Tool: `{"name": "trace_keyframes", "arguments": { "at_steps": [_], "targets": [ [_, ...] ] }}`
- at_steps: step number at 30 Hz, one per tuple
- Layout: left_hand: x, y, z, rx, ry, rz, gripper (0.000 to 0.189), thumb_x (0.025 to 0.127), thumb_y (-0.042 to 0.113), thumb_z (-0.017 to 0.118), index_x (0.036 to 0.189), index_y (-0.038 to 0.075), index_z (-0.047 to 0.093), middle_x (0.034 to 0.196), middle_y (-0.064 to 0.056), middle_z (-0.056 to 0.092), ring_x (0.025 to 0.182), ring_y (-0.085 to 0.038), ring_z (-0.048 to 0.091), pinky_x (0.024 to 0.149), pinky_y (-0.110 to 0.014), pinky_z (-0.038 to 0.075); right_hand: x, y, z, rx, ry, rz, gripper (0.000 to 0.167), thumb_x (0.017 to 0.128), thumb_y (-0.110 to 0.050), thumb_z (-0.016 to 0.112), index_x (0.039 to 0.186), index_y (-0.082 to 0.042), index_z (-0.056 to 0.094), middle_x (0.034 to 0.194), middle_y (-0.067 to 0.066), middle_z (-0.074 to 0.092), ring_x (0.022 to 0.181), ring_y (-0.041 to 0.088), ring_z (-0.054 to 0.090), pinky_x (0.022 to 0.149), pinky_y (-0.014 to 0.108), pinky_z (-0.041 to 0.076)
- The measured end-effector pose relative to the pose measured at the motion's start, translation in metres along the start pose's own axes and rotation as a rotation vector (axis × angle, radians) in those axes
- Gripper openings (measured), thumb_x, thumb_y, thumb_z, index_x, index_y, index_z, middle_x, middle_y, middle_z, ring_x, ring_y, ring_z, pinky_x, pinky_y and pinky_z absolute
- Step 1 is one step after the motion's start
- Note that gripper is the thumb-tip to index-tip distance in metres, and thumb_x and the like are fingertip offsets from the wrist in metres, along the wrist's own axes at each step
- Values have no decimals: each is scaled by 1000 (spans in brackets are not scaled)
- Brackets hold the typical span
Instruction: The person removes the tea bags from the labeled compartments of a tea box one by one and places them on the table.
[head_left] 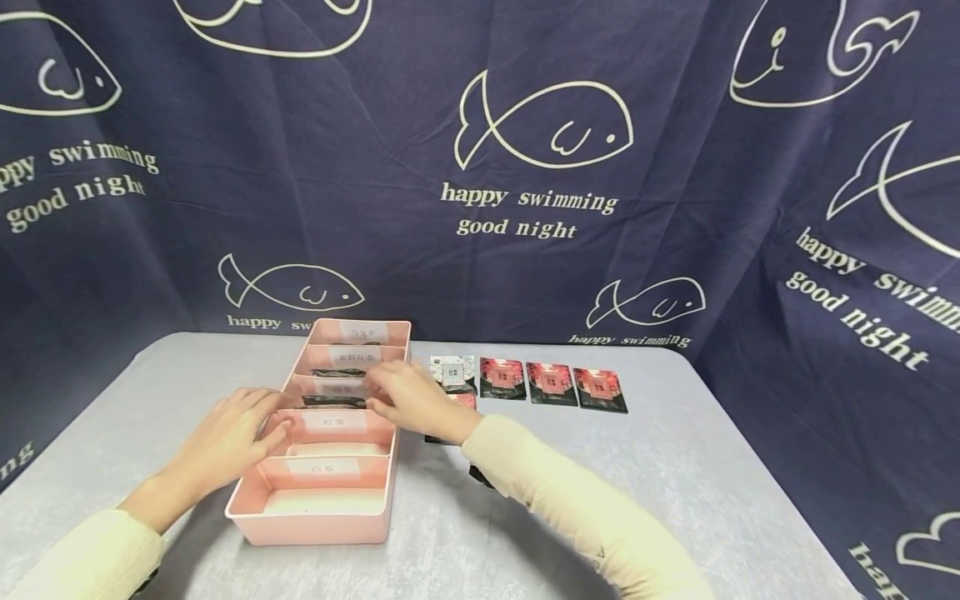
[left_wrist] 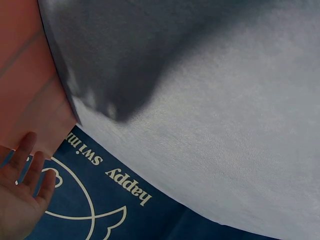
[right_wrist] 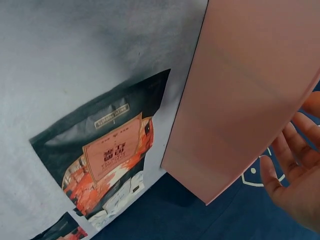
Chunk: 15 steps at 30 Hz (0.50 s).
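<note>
A long pink box (head_left: 315, 528) with labelled compartments stands on the table, between my two hands. At its left rim is my left hand (head_left: 228, 433); the left wrist view shows that hand's fingers (left_wrist: 32, 172) loosely extended by the box wall. My right hand (head_left: 412, 398) reaches over the right rim, fingers slightly bent and thumb apart in the right wrist view. Dark tea sachets (head_left: 333, 402) stand in a middle compartment between the hands, and more dark sachets (head_left: 337, 373) in the one behind. The fingertips are partly hidden, with nothing visibly held.
Three red-and-black tea sachets (head_left: 551, 383) lie in a row right of the box. Beside them is a white one (head_left: 453, 372). Another red sachet (right_wrist: 112, 155) lies close to the box, partly under my right forearm. A dark blue fish-print curtain (head_left: 540, 275) hangs behind the table (head_left: 600, 492).
</note>
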<state>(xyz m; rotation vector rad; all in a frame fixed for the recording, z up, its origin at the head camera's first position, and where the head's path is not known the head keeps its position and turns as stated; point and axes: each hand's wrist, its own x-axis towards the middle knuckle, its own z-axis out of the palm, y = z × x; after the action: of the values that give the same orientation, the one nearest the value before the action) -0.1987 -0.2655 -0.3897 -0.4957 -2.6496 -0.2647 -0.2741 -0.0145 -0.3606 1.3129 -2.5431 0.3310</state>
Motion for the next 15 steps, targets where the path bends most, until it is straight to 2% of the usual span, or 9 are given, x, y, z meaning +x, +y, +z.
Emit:
{"name": "trace_keyframes", "arguments": {
  "at_steps": [6,15],
  "targets": [
    [0,0,-1,-1,2,0,34,83,27,60,106,3,60,106,-15,62,103,-34,52,87,-51,40,2,-3,3,1,-13,11,20,88,-26,59,105,-16,62,92,-7,63,87,8,55,72,21,41],
    [0,1,-1,-4,-9,-8,33,84,26,59,107,3,60,107,-15,62,105,-35,52,88,-52,39,6,-6,4,-19,-18,5,12,87,-26,59,95,-16,60,81,-7,59,81,9,54,68,21,40]
  ]
}}
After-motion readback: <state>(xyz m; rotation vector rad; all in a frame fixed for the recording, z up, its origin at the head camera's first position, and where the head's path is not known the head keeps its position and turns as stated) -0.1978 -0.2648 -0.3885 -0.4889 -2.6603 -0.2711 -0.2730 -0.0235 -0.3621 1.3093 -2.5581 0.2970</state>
